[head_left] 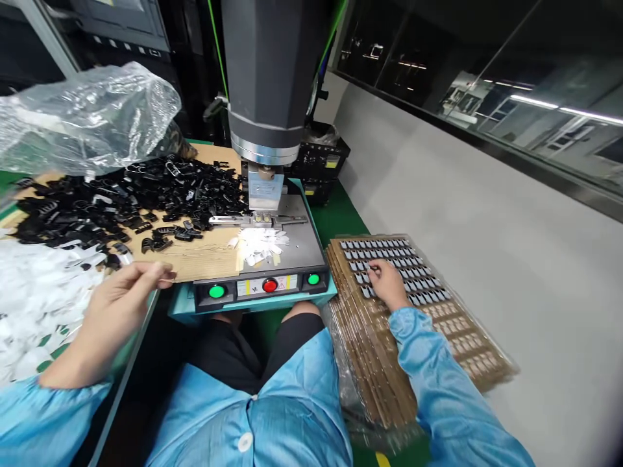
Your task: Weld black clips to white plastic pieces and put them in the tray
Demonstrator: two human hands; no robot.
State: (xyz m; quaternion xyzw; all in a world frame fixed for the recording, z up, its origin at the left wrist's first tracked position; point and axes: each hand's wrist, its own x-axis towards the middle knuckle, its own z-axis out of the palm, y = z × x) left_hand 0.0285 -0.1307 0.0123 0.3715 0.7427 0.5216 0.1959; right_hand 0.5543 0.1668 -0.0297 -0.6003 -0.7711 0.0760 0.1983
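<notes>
My left hand (pixel 127 293) hovers over the front of the cardboard sheet, thumb and fingers pressed together. What lies between them, if anything, is too small to tell. Nearest to it are loose black plastic parts (pixel 156 241) and a heap of white pieces (pixel 43 298). On the right, my right hand (pixel 388 283) reaches over a tray (pixel 479 324) of small grey parts (pixel 428 283) set in rows. Its thumb and forefinger pinch a small grey part at the row's left end, partly hidden by the fingers.
A press machine (pixel 265 78) stands in the middle, its head above a metal fixture (pixel 263 219). White scraps (pixel 260 245) lie before it. Green buttons and a red button (pixel 269 285) line its front. A clear plastic bag (pixel 92 120) sits behind the black parts. A wall (pixel 467 214) borders the right.
</notes>
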